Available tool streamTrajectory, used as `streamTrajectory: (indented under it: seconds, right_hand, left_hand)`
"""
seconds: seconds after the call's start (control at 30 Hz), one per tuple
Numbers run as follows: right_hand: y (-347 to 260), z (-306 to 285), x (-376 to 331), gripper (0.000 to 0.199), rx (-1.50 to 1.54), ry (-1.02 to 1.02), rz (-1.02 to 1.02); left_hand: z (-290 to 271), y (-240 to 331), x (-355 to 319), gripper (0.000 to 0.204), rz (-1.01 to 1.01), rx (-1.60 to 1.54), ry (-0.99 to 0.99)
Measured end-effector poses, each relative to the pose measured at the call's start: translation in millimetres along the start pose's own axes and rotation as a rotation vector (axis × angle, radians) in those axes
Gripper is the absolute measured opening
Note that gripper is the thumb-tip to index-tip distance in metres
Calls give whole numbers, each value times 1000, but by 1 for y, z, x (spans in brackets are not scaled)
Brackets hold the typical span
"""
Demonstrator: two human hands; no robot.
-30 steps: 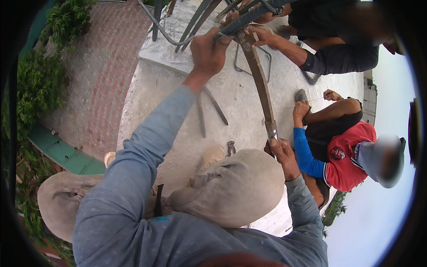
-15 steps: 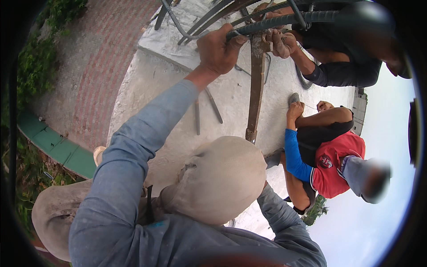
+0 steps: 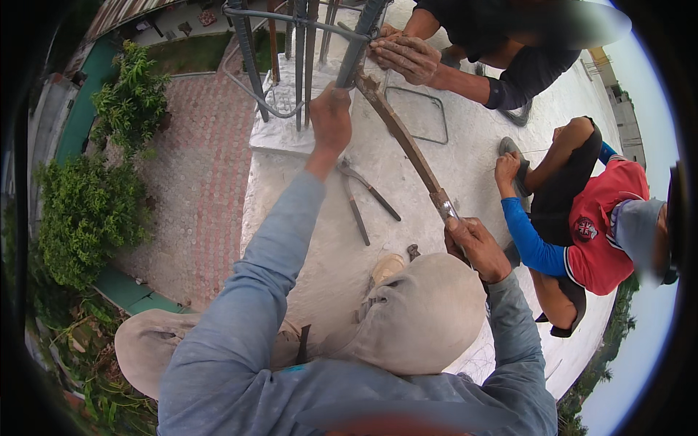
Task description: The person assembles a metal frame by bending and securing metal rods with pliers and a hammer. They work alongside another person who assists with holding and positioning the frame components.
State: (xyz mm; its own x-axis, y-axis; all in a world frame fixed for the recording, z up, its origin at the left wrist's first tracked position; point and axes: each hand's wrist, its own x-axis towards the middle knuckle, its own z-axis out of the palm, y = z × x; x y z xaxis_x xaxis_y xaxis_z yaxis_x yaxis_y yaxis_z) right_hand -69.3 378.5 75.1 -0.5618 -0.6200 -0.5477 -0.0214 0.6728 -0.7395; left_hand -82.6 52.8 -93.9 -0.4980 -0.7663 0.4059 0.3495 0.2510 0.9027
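The long rusty bar (image 3: 407, 145) runs slanted from the right hand (image 3: 476, 247), closed on its lower end, up to the steel rods (image 3: 305, 51). There the nearer left hand (image 3: 331, 120) holds one rod, closed.

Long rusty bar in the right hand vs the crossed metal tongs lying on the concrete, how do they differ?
The long rusty bar is held, slanting up from the right hand to the rebar cage; the crossed metal tongs lie loose on the concrete slab. The bar is one straight piece, far longer; the tongs are two crossed arms. Both are metal.
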Motion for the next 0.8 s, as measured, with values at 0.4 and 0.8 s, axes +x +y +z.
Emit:
streamTrajectory:
  seconds: [0.4,0.8]
  right_hand:
    - [-4,51,3,66,96,64,186]
    - [20,42,9,63,33,87,67]
  left_hand:
    - [-5,7,4,59,40,27,-14]
    - [-5,11,3,58,-50,-31,-50]
